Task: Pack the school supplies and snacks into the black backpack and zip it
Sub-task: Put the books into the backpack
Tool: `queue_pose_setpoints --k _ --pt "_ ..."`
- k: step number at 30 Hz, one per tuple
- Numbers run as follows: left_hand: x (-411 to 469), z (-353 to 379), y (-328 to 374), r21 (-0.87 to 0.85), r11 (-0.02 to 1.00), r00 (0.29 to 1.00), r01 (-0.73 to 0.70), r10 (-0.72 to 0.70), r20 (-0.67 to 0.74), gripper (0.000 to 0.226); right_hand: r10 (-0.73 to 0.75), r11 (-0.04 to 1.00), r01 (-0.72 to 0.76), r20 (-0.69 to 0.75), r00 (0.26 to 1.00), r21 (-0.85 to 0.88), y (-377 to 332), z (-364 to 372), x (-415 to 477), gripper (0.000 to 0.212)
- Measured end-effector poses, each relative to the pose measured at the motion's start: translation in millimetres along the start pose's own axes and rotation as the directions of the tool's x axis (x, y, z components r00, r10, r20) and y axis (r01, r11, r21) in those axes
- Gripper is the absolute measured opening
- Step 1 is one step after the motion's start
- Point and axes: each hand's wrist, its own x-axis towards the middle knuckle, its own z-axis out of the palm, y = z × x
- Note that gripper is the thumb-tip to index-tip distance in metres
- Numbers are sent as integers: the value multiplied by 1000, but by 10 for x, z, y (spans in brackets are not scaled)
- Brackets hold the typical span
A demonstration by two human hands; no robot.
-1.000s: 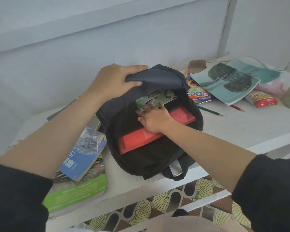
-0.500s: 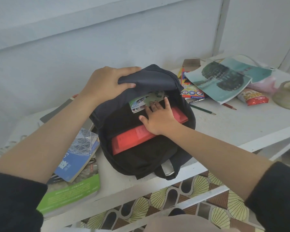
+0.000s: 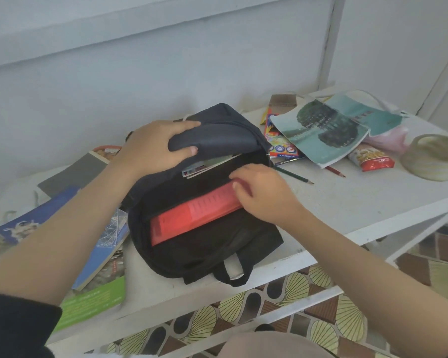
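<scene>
Head view, mid-frame: left hand [image 3: 150, 148] grips the black backpack [image 3: 212, 254] flap open on the tabletop [image 3: 347, 202], right hand [image 3: 264, 195] curls round the red book [image 3: 192, 218] inside, while blue book [image 3: 106, 244] lower left and snack packet [image 3: 371, 158] at right wait unpacked, zip undone.

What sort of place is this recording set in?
Probably a study corner in a home, not a lab: a white painted table against a pale wall, patterned floor tiles below, and books, a coloured-pencil box and a snack packet strewn around a black backpack.
</scene>
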Motion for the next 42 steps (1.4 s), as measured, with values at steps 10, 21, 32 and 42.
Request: queue_pose_setpoints --k 10,21,32,42 --pt "148 426 911 -399 917 936 20 -157 -314 42 299 914 -380 -401 866 -140 1444 -796 -157 42" --pt "96 1325 1312 15 960 930 281 -276 242 57 446 831 -404 23 895 -384 2206 -1089 39 46" --pt "147 1171 1279 -357 881 951 309 -287 115 54 249 968 -248 -314 916 47 1885 -1476 436 52" --pt "460 367 1173 -772 636 909 18 -332 -252 53 386 527 -213 -8 922 823 1244 -1760 389 53"
